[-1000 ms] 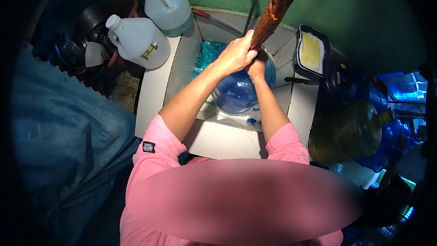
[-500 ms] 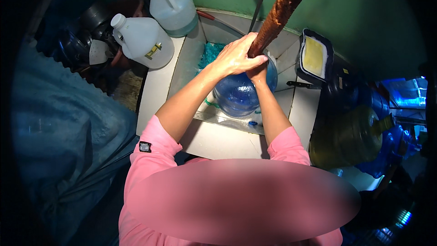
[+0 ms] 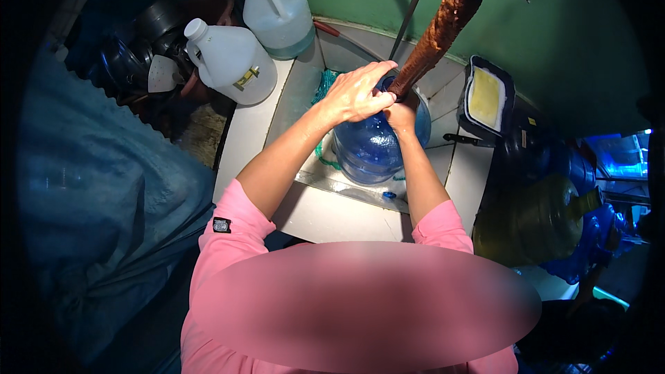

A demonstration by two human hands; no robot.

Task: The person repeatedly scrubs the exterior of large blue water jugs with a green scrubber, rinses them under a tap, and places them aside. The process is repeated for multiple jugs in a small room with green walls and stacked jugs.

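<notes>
Both hands are at the neck of the blue bottle (image 3: 374, 145) standing in the sink (image 3: 298, 97): left hand (image 3: 357, 93) clamped over the brown brush (image 3: 440, 28), right hand (image 3: 402, 114) gripping the neck beneath. Wet plastic could slip and tip the bottle toward the sink's front edge; there's little room around it, with jugs (image 3: 232, 62) beside the sink on the left and a tray (image 3: 488, 97) on the right

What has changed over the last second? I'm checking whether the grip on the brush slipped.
Hardly anything: both hands remain clasped around the brown brush handle at the mouth of the blue water bottle, left hand over right hand. The bottle stays in the sink, and the two white jugs haven't moved.
</notes>
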